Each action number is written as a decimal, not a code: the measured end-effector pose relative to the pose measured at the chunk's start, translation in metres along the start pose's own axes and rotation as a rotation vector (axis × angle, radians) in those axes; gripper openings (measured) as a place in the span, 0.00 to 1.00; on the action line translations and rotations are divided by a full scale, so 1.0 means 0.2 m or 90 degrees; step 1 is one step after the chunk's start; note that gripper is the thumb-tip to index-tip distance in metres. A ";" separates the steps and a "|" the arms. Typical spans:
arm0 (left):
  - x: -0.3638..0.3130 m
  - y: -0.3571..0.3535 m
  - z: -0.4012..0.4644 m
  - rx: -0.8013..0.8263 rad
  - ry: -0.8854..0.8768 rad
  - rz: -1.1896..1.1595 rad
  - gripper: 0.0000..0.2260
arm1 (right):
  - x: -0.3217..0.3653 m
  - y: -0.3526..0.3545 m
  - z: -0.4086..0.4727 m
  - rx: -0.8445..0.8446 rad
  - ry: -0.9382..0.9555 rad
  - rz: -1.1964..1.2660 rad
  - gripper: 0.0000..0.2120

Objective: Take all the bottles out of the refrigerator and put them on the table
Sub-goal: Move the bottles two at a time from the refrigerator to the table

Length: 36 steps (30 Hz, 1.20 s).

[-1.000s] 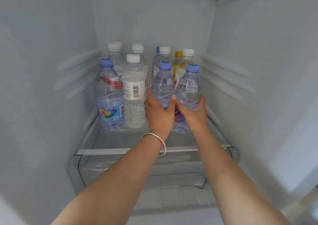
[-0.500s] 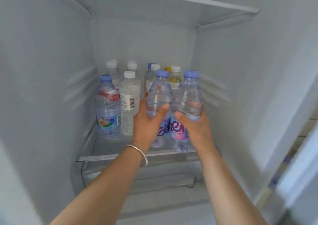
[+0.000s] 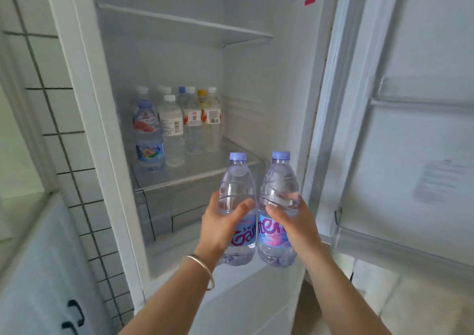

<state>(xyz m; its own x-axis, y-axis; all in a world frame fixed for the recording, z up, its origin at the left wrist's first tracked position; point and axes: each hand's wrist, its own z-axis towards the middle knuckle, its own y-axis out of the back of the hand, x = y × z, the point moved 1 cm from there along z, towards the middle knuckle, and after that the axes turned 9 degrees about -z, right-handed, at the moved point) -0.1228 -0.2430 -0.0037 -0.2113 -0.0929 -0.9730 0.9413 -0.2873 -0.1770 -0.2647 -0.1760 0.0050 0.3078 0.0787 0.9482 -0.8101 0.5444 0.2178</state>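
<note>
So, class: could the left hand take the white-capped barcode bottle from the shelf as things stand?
Probably not: the left hand is already full, wrapped around a purple-capped bottle. The path to the barcode bottle itself looks open.

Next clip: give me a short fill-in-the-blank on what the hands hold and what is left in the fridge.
1. Each hand, left hand and right hand, holds one bottle with a ____ cap.
2. The bracelet is on the ____ wrist.
3. Among the bottles on the fridge shelf, exactly one, the yellow-capped bottle, has a ____ cap.

Missing words: purple; left; yellow
</note>
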 end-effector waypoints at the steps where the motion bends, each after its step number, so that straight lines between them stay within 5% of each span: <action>1: 0.01 -0.03 -0.07 0.023 0.013 -0.005 0.24 | -0.03 0.05 -0.07 -0.019 -0.019 -0.001 0.12; 6: 0.03 -0.23 -0.33 0.160 0.058 -0.021 0.20 | -0.09 0.34 -0.41 -0.082 -0.067 0.003 0.14; 10: 0.09 -0.50 -0.58 0.273 0.090 -0.014 0.21 | -0.14 0.65 -0.71 -0.132 -0.091 -0.019 0.29; 15: 0.16 -0.88 -0.89 0.342 0.120 -0.044 0.23 | -0.25 1.08 -1.03 -0.249 -0.129 0.024 0.36; 19: 0.26 -1.24 -1.17 0.405 0.135 -0.032 0.33 | -0.37 1.47 -1.27 -0.313 -0.160 0.069 0.27; 26: 0.41 -1.90 -1.65 0.423 0.176 -0.045 0.35 | -0.56 2.27 -1.64 -0.360 -0.207 0.037 0.32; 29: 0.49 -2.16 -1.77 0.410 0.214 -0.066 0.27 | -0.63 2.57 -1.74 -0.380 -0.229 0.041 0.32; 36: 0.61 -2.67 -1.80 0.413 0.231 -0.060 0.28 | -0.81 3.03 -1.62 -0.368 -0.225 0.033 0.32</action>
<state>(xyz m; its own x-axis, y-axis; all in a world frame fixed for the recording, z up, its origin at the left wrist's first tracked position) -0.5570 0.2416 -0.0820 -0.0769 0.2479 -0.9657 0.5563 -0.7931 -0.2479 -0.6426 0.4117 -0.0913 0.0147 -0.1071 0.9941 -0.3922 0.9139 0.1042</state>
